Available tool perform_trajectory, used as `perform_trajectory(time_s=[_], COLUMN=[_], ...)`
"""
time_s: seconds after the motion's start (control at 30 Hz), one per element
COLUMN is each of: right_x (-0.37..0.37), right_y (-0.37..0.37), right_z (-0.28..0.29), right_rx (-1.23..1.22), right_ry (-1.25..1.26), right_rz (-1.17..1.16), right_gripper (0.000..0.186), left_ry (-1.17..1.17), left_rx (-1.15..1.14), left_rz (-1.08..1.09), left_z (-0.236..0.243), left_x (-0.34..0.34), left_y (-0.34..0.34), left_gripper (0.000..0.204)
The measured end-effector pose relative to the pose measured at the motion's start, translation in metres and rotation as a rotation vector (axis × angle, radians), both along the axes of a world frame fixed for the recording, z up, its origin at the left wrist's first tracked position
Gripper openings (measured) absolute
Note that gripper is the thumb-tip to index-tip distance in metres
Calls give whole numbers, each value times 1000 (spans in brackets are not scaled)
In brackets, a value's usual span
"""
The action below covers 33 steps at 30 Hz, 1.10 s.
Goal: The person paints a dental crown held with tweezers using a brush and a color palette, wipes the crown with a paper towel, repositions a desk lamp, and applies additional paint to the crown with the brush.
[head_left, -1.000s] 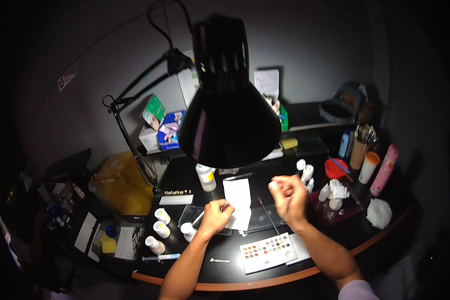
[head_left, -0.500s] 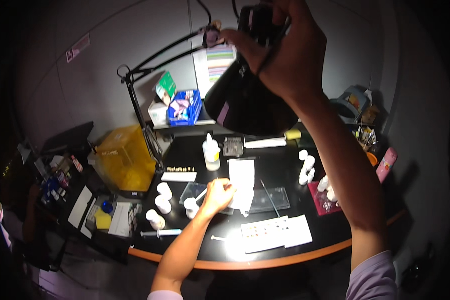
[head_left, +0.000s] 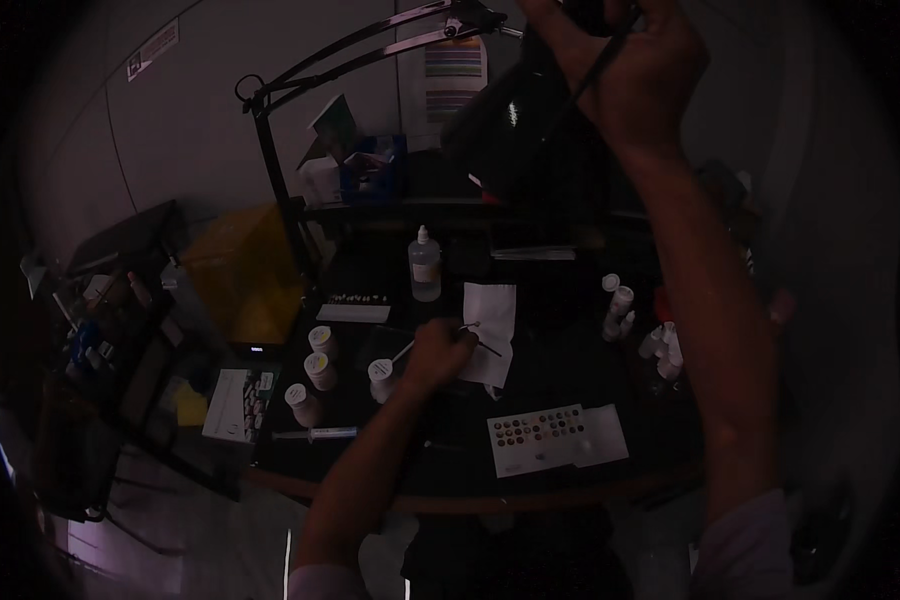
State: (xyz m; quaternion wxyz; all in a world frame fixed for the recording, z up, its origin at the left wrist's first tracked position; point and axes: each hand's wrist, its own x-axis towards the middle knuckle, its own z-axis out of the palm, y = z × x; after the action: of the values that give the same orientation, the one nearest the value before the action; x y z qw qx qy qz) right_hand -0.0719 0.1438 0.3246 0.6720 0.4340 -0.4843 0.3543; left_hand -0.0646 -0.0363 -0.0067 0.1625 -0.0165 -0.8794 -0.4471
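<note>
Black lamp [head_left: 510, 125]: seen at upper centre, borne on a jointed arm [head_left: 272, 160], by which its height could presumably be set.
Right hand [head_left: 645, 85]: wrapped around the lamp's upper part at the top edge of the frame, some fingertips being cut off; a grip high up was probably chosen for steering.
Left hand [head_left: 443, 352]: curled at the centre, a thin tool [head_left: 489, 348] apparently pinched in it, though the exact finger contact could not be told in the dimness.
White paper [head_left: 490, 300]: laid under the tool's dark end, perhaps so that the surface below was protected.
Near jar [head_left: 381, 380]: stood upright just beside the left hand, likely for easy reach.
Three jars [head_left: 320, 371]: lined up at centre left, probably kept aside but reachable.
Palette [head_left: 518, 460]: laid flat at lower centre, colours uppermost, presumably so that each was accessible.
Clear bottle [head_left: 425, 268]: stood upright above the left hand, seemingly out of its way.
</note>
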Motion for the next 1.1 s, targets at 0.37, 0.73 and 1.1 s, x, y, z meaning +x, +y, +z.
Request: perform_trajectory(time_s=[0.37, 0.73, 1.1], right_x=[-1, 5, -3], right_y=[0, -3, 1], right_z=[-2, -7, -3], right_rx=[-19, -77, -84], right_ry=[24, -76, -70], right_rz=[-33, 41, -38], right_gripper=[41, 47, 45], left_ry=[1, 18, 8], left_rx=[-3, -18, -22], left_rz=[38, 50, 56], left_z=[-3, -6, -7], left_x=[-1, -4, -5], left_y=[-3, -4, -5], left_gripper=[31, 34, 34])
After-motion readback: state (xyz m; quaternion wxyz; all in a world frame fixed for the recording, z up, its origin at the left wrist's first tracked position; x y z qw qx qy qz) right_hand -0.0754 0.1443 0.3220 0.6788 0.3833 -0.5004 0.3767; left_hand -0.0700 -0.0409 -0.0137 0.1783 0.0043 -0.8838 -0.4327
